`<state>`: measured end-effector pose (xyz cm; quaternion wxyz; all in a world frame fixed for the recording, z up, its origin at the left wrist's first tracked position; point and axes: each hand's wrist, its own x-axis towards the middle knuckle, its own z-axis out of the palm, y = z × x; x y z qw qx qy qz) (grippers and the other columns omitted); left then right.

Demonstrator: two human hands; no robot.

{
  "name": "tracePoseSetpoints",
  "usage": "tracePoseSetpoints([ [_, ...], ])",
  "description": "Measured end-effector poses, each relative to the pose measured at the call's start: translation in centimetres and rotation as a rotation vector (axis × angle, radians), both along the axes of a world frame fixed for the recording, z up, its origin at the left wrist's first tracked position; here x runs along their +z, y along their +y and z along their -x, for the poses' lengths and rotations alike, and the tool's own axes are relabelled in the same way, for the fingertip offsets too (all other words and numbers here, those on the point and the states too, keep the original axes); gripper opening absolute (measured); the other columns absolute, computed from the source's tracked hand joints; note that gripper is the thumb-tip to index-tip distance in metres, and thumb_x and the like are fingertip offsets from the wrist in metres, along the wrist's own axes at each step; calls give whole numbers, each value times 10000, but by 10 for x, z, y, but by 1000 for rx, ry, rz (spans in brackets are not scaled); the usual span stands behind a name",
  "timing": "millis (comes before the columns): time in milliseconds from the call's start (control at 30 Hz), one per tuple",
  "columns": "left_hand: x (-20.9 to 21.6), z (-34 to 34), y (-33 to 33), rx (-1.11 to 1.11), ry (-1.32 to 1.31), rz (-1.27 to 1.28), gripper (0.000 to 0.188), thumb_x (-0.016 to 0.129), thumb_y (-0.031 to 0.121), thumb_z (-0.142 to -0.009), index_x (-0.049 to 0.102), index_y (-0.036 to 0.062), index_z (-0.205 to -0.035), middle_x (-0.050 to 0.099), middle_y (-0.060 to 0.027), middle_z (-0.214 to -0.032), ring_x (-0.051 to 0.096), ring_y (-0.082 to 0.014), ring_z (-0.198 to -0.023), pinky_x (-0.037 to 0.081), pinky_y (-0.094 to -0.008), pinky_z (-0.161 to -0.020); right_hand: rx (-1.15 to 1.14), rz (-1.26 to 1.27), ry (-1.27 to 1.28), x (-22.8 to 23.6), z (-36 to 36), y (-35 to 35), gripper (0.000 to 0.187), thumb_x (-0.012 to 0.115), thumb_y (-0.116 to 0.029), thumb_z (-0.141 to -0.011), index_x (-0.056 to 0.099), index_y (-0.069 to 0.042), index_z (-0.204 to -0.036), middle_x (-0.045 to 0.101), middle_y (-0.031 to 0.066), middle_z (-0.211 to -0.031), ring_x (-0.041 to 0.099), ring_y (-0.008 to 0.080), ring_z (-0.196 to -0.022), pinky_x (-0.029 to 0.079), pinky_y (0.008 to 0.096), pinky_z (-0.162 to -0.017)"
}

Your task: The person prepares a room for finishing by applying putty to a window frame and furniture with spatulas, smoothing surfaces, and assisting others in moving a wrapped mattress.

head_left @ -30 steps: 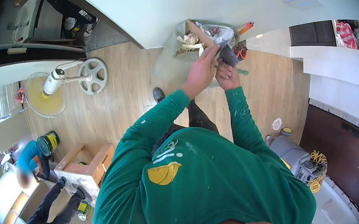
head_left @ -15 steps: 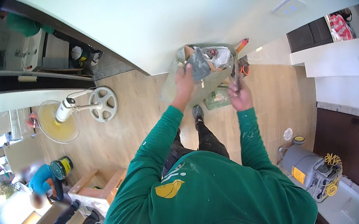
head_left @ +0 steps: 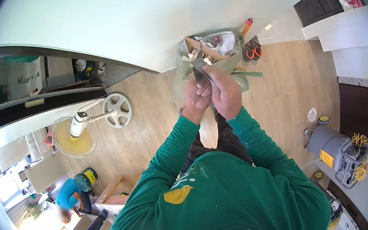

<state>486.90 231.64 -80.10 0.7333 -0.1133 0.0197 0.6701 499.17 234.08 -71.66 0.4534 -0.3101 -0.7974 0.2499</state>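
Observation:
My two hands meet over the near side of a translucent green sack point(head_left: 180, 74). My left hand point(head_left: 196, 96) is closed around the lower end of a dark grey flat piece point(head_left: 200, 69). Right against it, my right hand point(head_left: 227, 89) is closed, its fingers pressed on the same dark piece or on a second one overlapping it; I cannot tell which. The tip points away from me, over the sack's mouth. Inside the sack show torn brown cardboard point(head_left: 213, 54), pale scraps point(head_left: 193, 55) and clear plastic wrap point(head_left: 227, 44).
A red-orange tube-like thing point(head_left: 247, 26) leans at the wall point(head_left: 135, 23). Dark shoes with orange trim point(head_left: 252, 49) lie right of the sack. A standing fan point(head_left: 73, 130) is at left, a grey machine with yellow cord point(head_left: 332, 149) at right. A person in blue point(head_left: 68, 194) bends over far left.
My right hand has moved left to meet my left hand. The dark flat piece has turned from broad side to a narrow view. My head view has shifted slightly.

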Motion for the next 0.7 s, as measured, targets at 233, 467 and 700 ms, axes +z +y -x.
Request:
tracePoseSetpoints([
  [233,14,9,-27,-73,37,-78,276,410,258,-1090,579,54,-1016,469,5,-566,375,-79,-391,356,-223,-395,-100,137,-177,-50,16,50,376,526,-13,-921,643,-71,-1274,692,201,-1128,660,384,-1044,531,433,-876],
  [467,7,42,-33,365,1046,279,305,481,260,-1067,556,74,-1296,672,-65,-1022,650,-233,-822,553,-368,-763,-124,495,-93,-71,-16,98,443,633,-260,-972,604,46,-1291,685,168,-1185,678,276,-972,576,359,-713],
  [700,59,49,-51,606,1860,116,344,543,116,-1013,567,59,-1352,664,-208,-1184,666,-354,-1004,525,-421,-884,386,1678,998,-115,-32,135,284,538,-287,-1058,591,-29,-1165,639,77,-957,610,133,-774,454,227,-570],
])
